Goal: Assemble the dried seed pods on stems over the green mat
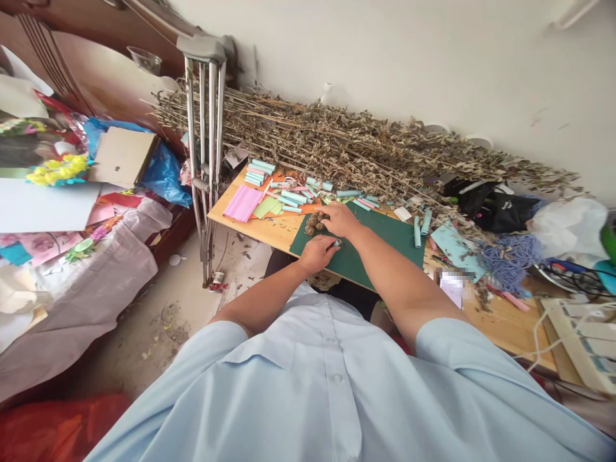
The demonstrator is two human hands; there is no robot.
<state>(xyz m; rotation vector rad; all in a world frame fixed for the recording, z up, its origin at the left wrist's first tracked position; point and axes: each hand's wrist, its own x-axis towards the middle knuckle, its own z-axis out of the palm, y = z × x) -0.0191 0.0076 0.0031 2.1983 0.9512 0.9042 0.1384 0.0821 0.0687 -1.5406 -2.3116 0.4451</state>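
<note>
My left hand (317,253) is closed around a small pale blue paper roll (336,243), whose end shows at the fingertips, low over the green mat (392,239). Just above it, my right hand (338,220) has its fingers bent down at a clump of dried brown plant matter (315,222) near the mat's left edge. Whether those fingers pinch a piece of the clump is too small to tell. Several blue and pink paper rolls (294,196) lie beyond my hands, beside pink paper sheets (242,203).
Long dried plant stems (337,138) lie along the wall behind the wooden table (267,232). Metal crutches (206,128) stand at its left. To the right are blue cord (513,256), a phone (451,289) and a black bag (500,205).
</note>
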